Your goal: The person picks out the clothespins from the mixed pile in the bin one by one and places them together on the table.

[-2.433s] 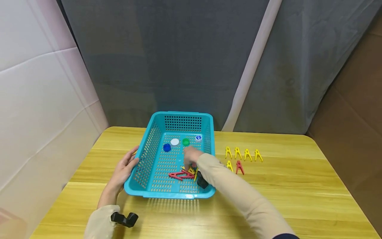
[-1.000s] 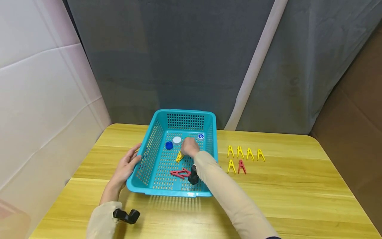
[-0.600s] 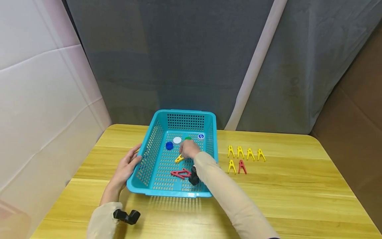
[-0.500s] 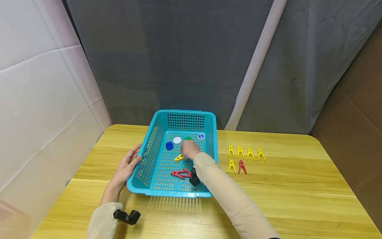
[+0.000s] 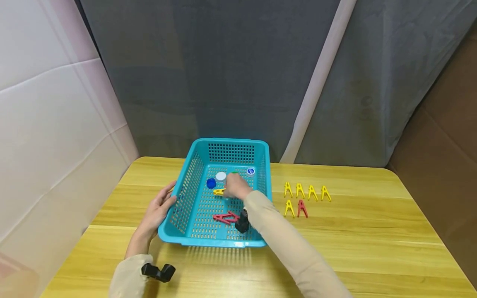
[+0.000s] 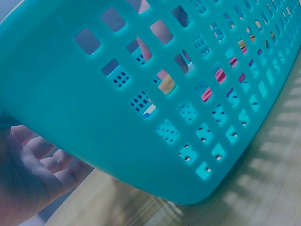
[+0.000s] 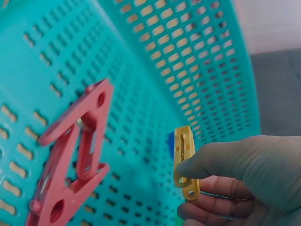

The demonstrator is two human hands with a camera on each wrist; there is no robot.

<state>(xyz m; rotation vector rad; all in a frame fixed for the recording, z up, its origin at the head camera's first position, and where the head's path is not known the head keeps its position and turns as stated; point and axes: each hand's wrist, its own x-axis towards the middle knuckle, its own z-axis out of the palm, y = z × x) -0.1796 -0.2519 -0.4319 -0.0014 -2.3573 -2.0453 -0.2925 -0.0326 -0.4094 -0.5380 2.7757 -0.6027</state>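
Observation:
In the head view my left hand (image 5: 154, 213) holds the left rim of the turquoise basket (image 5: 206, 243). The left wrist view has its fingers (image 6: 61, 162) curled beneath the rim; the thumb is hidden there. Inside the basket, my right hand (image 5: 236, 186) pinches a yellow clothespin (image 7: 183, 155) between thumb and fingers, its free end pointing left in the head view. Two red clothespins (image 7: 96, 122) lie together on the basket floor, nearer the front. Toward the back are a blue bottle cap (image 5: 211, 183), a white cap (image 5: 221, 176) and a blue-and-white cap (image 5: 250, 171). My right hand mostly covers a green cap (image 5: 234, 172).
On the wooden table (image 5: 357, 240), right of the basket, stands a row of several yellow clothespins (image 5: 312, 193). Below that row are one more yellow clothespin (image 5: 289, 208) and a red one (image 5: 302, 208). A grey cloth (image 5: 242, 74) hangs behind the table.
My right hand has moved from the clothespins near the basket's front toward the caps. The yellow clothespin it pinches has turned from pointing down-left to pointing left. My left hand stays put.

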